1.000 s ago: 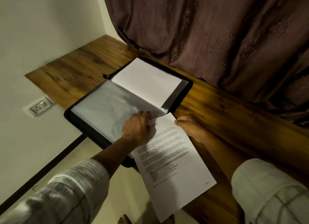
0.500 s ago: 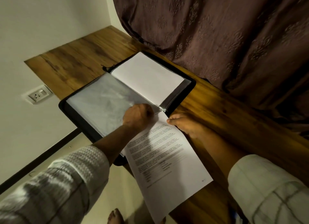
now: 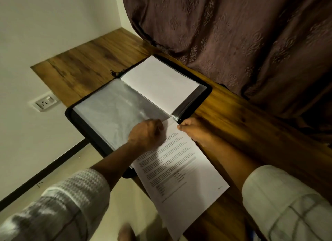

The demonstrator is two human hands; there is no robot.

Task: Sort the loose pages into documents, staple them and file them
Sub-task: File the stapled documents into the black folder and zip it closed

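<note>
Wooden tabletop (image 3: 242, 125) by curtain (image 3: 233, 34). Printed document (image 3: 179, 178) overhangs edge, top at open folder (image 3: 208, 93) sleeve. Left hand (image 3: 145, 134) fingers curled there, grip unclear; right hand (image 3: 195, 132) pinches top corner. Paper light, floppy: hold top edge.

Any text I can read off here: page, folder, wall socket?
Printed page: lines of print, all too small and blurred to read.
White sheet in the folder: no print visible.
Wall socket: no label readable.
</note>
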